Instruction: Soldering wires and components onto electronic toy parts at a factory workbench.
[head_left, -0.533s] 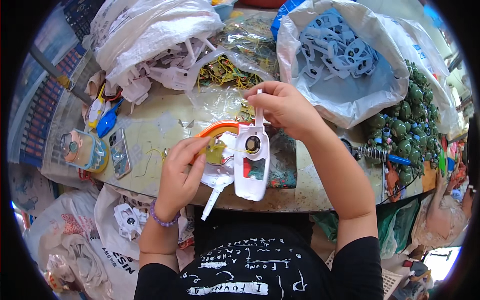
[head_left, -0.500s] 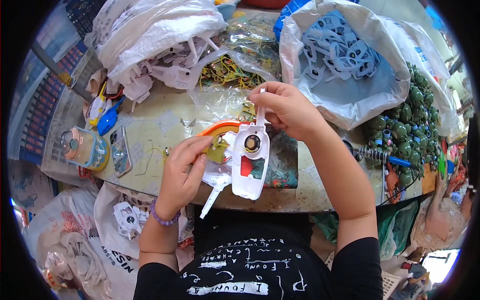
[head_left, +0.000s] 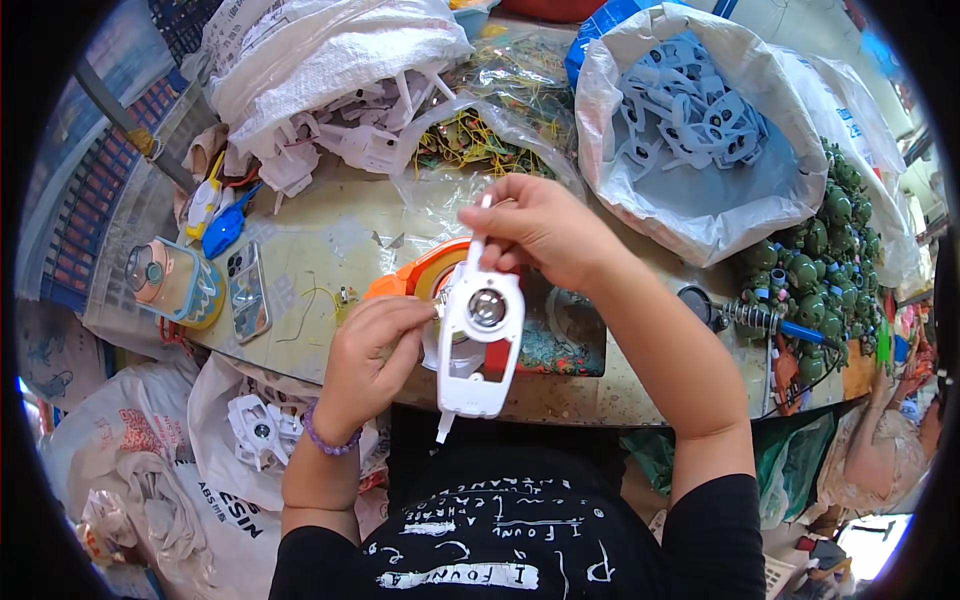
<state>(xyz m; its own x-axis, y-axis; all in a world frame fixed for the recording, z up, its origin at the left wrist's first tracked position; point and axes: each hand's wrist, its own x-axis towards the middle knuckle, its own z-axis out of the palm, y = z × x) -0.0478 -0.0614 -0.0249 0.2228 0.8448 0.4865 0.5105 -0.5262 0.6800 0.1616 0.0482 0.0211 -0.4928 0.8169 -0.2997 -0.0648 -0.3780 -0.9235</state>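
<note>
My right hand point(head_left: 545, 228) pinches the narrow handle of a white plastic shell half point(head_left: 478, 400). This half has a round dome-like centre and a rectangular opening below it. A second white plastic shell half point(head_left: 443, 428) lies behind it, mostly covered, with its thin handle pointing toward me. My left hand point(head_left: 375, 345) is closed, thumb and fingers together at the left edge of that rear half; its exact grip is partly hidden. Just beyond the shells is an orange tape dispenser point(head_left: 405, 278) with a tan roll.
A sack of white plastic parts point(head_left: 340, 90) and a clear bag of wired circuit boards point(head_left: 480, 140) stand at the back. Another sack point(head_left: 700, 220) holds translucent parts. Green round parts point(head_left: 810, 270) pile up at right. A bottle point(head_left: 165, 280) and a phone point(head_left: 248, 290) are at left.
The shell half in my right hand has turned from its inner side to its outer face. It has moved left and toward me, over the rear half.
</note>
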